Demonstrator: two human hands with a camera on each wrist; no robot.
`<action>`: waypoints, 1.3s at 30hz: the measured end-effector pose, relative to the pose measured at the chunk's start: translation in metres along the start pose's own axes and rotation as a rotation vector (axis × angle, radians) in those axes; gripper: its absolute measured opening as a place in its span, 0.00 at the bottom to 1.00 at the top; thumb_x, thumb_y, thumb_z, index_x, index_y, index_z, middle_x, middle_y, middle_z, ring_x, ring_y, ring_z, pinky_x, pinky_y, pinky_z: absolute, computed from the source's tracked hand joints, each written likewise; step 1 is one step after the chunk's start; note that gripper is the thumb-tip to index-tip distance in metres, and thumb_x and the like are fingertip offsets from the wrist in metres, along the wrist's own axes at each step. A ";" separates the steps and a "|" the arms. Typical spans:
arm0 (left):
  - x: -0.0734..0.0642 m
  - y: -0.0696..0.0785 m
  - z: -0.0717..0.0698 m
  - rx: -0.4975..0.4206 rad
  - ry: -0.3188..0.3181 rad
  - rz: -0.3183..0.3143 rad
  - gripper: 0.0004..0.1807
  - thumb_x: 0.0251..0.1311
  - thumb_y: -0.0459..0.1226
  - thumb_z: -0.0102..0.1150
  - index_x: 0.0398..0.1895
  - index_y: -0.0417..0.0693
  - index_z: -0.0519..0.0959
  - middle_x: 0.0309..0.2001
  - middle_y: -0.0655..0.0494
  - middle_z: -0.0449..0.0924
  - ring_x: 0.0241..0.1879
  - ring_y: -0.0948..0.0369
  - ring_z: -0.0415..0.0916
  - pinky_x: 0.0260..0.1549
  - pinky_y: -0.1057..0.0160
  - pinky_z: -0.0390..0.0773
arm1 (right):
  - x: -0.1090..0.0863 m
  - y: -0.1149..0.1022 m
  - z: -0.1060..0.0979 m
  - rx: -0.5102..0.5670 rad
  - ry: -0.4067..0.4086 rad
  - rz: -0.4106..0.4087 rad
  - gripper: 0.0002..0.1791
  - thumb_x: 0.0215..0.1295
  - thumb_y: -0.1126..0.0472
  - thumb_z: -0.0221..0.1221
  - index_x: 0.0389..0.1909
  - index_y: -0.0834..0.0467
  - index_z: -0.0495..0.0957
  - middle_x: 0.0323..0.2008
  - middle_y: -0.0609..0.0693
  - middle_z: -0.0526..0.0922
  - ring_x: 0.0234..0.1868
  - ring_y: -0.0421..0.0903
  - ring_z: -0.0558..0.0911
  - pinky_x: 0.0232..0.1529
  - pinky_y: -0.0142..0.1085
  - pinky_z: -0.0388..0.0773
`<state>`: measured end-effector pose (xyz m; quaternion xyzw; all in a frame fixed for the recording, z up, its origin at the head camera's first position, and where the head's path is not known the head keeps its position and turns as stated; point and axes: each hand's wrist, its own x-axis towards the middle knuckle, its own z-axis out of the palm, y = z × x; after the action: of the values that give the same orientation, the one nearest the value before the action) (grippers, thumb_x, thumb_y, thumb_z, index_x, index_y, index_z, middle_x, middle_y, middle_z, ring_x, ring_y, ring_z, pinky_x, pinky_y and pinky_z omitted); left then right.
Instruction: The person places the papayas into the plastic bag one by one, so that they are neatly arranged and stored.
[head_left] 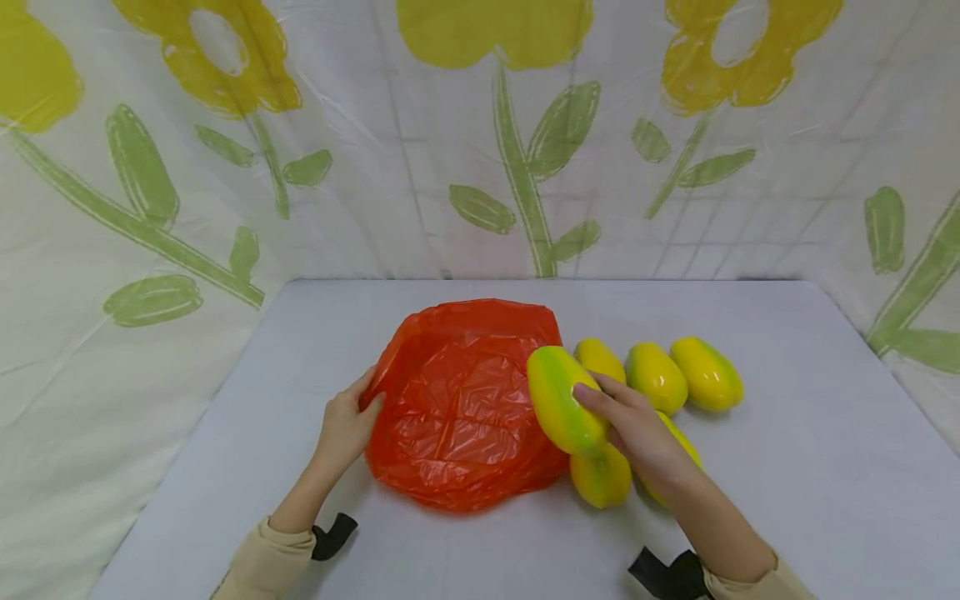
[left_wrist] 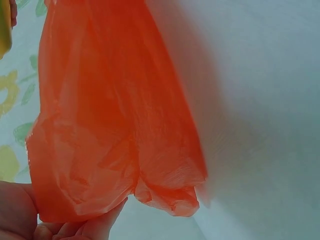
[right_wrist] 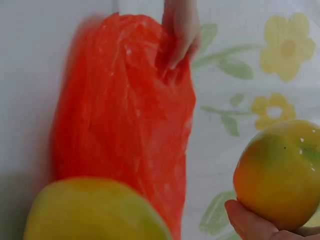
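The left hand pinches the left edge of a red plastic bag, its thumb on the near side of the film and the fingers behind. The bag sits on the white surface with its wide mouth spread and creases across the inside. The right hand is closed around a shiny yellow-green fruit, thumb on top, holding it up at the right edge of the bag. Five more fruits rest on the surface to the right of the bag: three in a row toward the back and two nearer, partly hidden by the right hand and the fruit in it. Both arms have beige sleeves. Behind the surface hangs a pale sheet printed with yellow flowers and green leaves.
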<state>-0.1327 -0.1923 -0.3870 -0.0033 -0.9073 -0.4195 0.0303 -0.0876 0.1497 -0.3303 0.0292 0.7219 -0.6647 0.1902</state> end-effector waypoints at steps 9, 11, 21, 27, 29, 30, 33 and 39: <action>-0.002 0.004 -0.002 0.008 -0.007 0.009 0.26 0.68 0.28 0.48 0.68 0.26 0.61 0.62 0.29 0.67 0.60 0.38 0.68 0.56 0.42 0.71 | 0.012 -0.012 0.028 0.064 -0.052 -0.034 0.34 0.72 0.47 0.50 0.72 0.61 0.58 0.51 0.57 0.74 0.50 0.49 0.74 0.60 0.43 0.71; -0.003 0.004 -0.002 0.010 -0.006 0.008 0.26 0.68 0.28 0.48 0.68 0.27 0.61 0.62 0.29 0.67 0.60 0.38 0.68 0.56 0.42 0.71 | 0.016 -0.014 0.033 0.063 -0.042 -0.020 0.34 0.71 0.46 0.51 0.71 0.60 0.59 0.51 0.56 0.75 0.50 0.50 0.74 0.61 0.45 0.71; -0.003 0.002 -0.003 0.022 0.003 0.005 0.26 0.67 0.27 0.48 0.68 0.27 0.62 0.61 0.29 0.68 0.59 0.37 0.69 0.56 0.42 0.72 | 0.042 -0.025 0.061 0.146 -0.039 -0.027 0.30 0.71 0.47 0.52 0.66 0.61 0.65 0.44 0.53 0.76 0.46 0.47 0.75 0.54 0.37 0.74; -0.003 0.001 -0.003 0.026 0.011 0.025 0.26 0.66 0.27 0.49 0.67 0.26 0.62 0.60 0.28 0.69 0.58 0.37 0.71 0.54 0.42 0.73 | 0.055 -0.024 0.080 0.181 -0.075 -0.057 0.25 0.72 0.48 0.51 0.57 0.65 0.69 0.40 0.53 0.76 0.42 0.47 0.75 0.52 0.39 0.74; -0.003 0.001 -0.003 0.018 0.007 0.030 0.26 0.66 0.27 0.49 0.67 0.25 0.62 0.60 0.28 0.69 0.57 0.38 0.71 0.54 0.43 0.74 | 0.059 -0.023 0.086 0.187 -0.073 -0.040 0.25 0.71 0.48 0.52 0.56 0.64 0.70 0.40 0.53 0.76 0.42 0.48 0.75 0.50 0.38 0.75; -0.003 0.001 -0.002 0.015 0.005 0.030 0.26 0.66 0.27 0.49 0.67 0.25 0.62 0.60 0.28 0.69 0.57 0.38 0.72 0.54 0.43 0.74 | 0.061 -0.023 0.089 0.190 -0.071 -0.029 0.25 0.71 0.48 0.53 0.57 0.64 0.70 0.41 0.53 0.76 0.43 0.48 0.75 0.50 0.38 0.75; -0.003 0.001 -0.002 0.003 -0.006 0.030 0.26 0.67 0.27 0.49 0.67 0.25 0.61 0.60 0.28 0.69 0.57 0.38 0.72 0.53 0.44 0.75 | 0.068 -0.023 0.098 0.214 -0.075 0.005 0.25 0.71 0.48 0.53 0.57 0.64 0.70 0.42 0.54 0.76 0.43 0.48 0.75 0.48 0.36 0.76; -0.003 0.000 0.000 0.000 -0.009 0.036 0.26 0.67 0.26 0.49 0.67 0.25 0.61 0.60 0.28 0.69 0.55 0.38 0.74 0.52 0.44 0.76 | 0.084 -0.026 0.114 0.302 -0.055 0.061 0.23 0.70 0.49 0.54 0.55 0.64 0.72 0.43 0.53 0.76 0.43 0.48 0.74 0.48 0.36 0.76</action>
<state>-0.1301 -0.1927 -0.3871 -0.0217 -0.9072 -0.4189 0.0338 -0.1462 0.0188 -0.3374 0.0613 0.6069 -0.7603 0.2233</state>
